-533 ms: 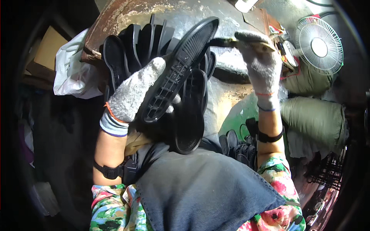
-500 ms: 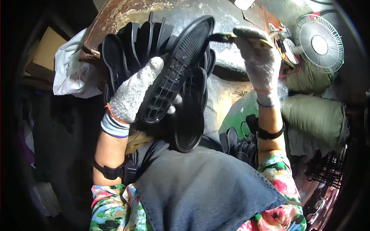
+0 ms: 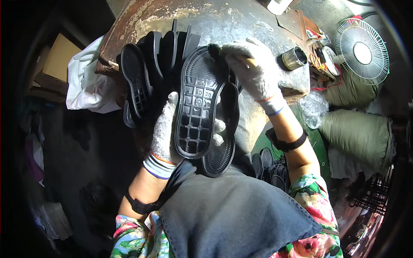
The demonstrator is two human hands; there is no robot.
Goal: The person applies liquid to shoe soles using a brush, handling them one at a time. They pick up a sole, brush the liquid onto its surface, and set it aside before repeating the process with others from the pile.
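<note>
My left hand (image 3: 165, 127), in a white knit glove, grips a black shoe sole (image 3: 195, 116) held upright, its gridded heel end low and ribbed forepart up. Its fingertips show at the sole's right edge. Behind it hangs a second black sole (image 3: 219, 160); what supports that one is hidden. My right hand (image 3: 254, 66), gloved too, is closed round a brush (image 3: 214, 50) with a dark tip and pale handle. The tip meets the sole's top right rim. More black soles (image 3: 137, 77) stand fanned out on the left of the worn bench (image 3: 142, 26).
A metal can (image 3: 294, 59) stands at the bench's right edge. Further right are a white fan (image 3: 361, 53) and a green bundle (image 3: 357, 133). A white bag (image 3: 86, 77) lies at the left. Dark shoes (image 3: 275, 170) sit low on the right.
My right hand has moved left and down, bringing the brush from above the bench onto the sole. My left hand has turned the sole more upright. The metal can now shows.
</note>
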